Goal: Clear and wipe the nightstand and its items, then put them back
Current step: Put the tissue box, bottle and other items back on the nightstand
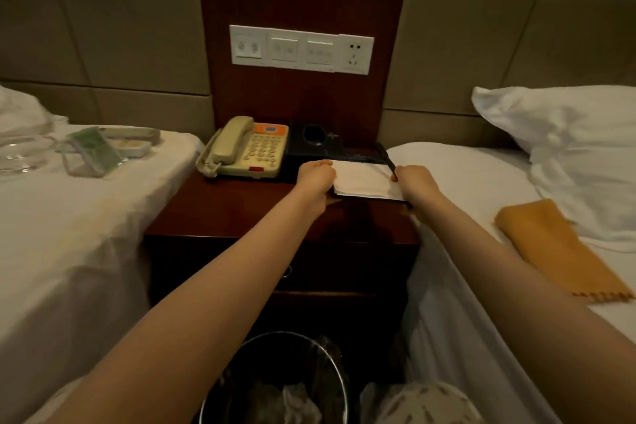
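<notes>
On the dark wooden nightstand (241, 213) a beige phone (246, 153) stands at the back left beside a black tissue box (311, 139). At the right lies a black notepad tray (375, 157) with white paper (361, 181) in it. My left hand (315, 179) grips the tray's left edge and my right hand (414, 184) its right edge, fingers closed, a dark pen-like stick poking up from the right hand. An orange cloth (557, 248) lies on the right bed.
Beds flank the nightstand. The left bed (69, 234) carries a glass ashtray (19, 157), a green packet (91, 148) and a small tray (134, 141). A pillow (568, 134) lies on the right bed. A wire bin (275, 382) stands below me. Wall switches (301, 50) sit above.
</notes>
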Action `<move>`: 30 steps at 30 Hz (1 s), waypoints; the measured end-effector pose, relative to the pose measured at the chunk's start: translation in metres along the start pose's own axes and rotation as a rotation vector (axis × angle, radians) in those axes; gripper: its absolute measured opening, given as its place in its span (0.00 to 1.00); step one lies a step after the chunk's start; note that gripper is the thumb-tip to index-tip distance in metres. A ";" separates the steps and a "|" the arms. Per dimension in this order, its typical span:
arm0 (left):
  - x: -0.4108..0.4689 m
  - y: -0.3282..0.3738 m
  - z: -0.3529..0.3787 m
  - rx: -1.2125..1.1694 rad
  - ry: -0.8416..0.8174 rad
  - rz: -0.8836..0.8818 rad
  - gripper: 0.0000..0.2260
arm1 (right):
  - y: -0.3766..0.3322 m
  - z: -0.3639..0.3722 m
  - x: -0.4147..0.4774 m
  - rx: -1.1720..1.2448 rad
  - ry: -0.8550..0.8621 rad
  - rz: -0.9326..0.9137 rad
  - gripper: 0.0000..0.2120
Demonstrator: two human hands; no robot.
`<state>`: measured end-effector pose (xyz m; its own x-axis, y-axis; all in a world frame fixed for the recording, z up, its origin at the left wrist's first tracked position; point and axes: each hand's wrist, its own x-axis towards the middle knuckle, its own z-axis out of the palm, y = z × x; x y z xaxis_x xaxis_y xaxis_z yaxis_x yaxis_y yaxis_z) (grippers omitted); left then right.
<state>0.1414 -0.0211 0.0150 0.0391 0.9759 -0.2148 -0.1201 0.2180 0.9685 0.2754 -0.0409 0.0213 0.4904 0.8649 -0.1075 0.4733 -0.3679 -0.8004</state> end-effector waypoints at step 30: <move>0.110 -0.037 0.072 1.835 -0.097 0.820 0.14 | 0.025 0.035 0.167 -0.259 0.204 -0.239 0.16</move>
<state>0.2214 0.0775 -0.0351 0.5623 0.8010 0.2053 0.8242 -0.5228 -0.2177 0.3434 0.1062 -0.0369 0.4671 0.8604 0.2040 0.7473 -0.2609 -0.6111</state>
